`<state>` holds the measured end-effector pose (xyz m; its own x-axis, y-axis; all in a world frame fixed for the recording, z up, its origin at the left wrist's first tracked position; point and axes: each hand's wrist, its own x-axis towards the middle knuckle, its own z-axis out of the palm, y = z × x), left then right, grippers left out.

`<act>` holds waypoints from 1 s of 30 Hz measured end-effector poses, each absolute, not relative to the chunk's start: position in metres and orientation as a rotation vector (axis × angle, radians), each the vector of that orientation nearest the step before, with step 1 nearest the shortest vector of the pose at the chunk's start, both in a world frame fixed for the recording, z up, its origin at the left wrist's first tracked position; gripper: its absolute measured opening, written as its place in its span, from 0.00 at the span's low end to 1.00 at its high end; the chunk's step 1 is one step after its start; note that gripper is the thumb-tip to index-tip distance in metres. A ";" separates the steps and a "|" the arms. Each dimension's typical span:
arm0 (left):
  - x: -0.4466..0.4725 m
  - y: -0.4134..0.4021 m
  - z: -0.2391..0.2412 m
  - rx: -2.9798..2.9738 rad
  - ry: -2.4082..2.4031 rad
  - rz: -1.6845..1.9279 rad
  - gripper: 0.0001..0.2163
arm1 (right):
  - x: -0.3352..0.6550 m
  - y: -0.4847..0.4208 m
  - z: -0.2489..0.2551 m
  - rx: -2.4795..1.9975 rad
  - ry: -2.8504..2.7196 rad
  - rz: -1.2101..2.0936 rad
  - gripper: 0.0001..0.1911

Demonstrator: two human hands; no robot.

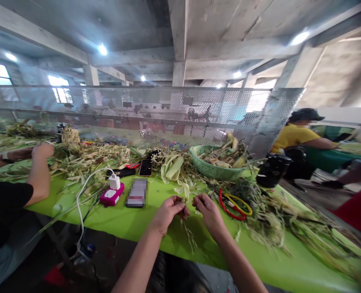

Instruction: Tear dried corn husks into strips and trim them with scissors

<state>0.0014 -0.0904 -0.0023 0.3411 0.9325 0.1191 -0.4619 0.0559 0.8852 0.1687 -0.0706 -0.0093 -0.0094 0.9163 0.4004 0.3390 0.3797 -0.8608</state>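
Observation:
My left hand (170, 212) is closed on a small bundle of pale corn husk (186, 192). Part of the husk sticks up past the fingertips, and thin strands (190, 237) hang below the hand. Close by on the right, my right hand (207, 207) has its fingers pinched together. Whatever is between them, if anything, is too small to make out. A wide pale green corn husk (172, 167) lies on the green table (165, 191) beyond my hands.
A green plastic basket (217, 173) holds dry husks. Red tubing (229, 209) and yellow tubing (241, 204) lie right of my hands, near a black container (272, 170). A phone (137, 193) and a magenta power block (111, 194) sit left. A co-worker's hand (42, 150) is further left.

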 end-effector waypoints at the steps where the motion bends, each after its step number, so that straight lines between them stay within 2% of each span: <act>1: 0.001 -0.090 -0.003 0.989 0.580 1.174 0.14 | 0.169 -0.071 -0.009 -1.160 -1.567 0.654 0.19; 5: 0.001 -0.088 -0.006 0.944 0.588 1.201 0.15 | 0.170 -0.074 -0.005 -1.165 -1.544 0.617 0.18; 11: 0.003 -0.092 -0.005 1.188 0.678 1.175 0.14 | 0.169 -0.081 0.006 -1.042 -1.585 0.750 0.15; 14: 0.006 -0.093 -0.004 1.276 0.731 1.137 0.14 | 0.166 -0.083 0.009 -1.026 -1.626 0.703 0.13; 22: 0.010 -0.096 0.001 1.525 0.858 1.127 0.15 | 0.164 -0.084 0.008 -1.027 -1.508 0.779 0.16; 27: 0.010 -0.096 0.002 1.524 0.735 1.055 0.16 | 0.163 -0.084 0.008 -1.039 -1.446 0.723 0.19; 30: 0.008 -0.095 0.001 1.480 0.753 1.046 0.15 | 0.163 -0.084 0.011 -1.027 -1.428 0.798 0.19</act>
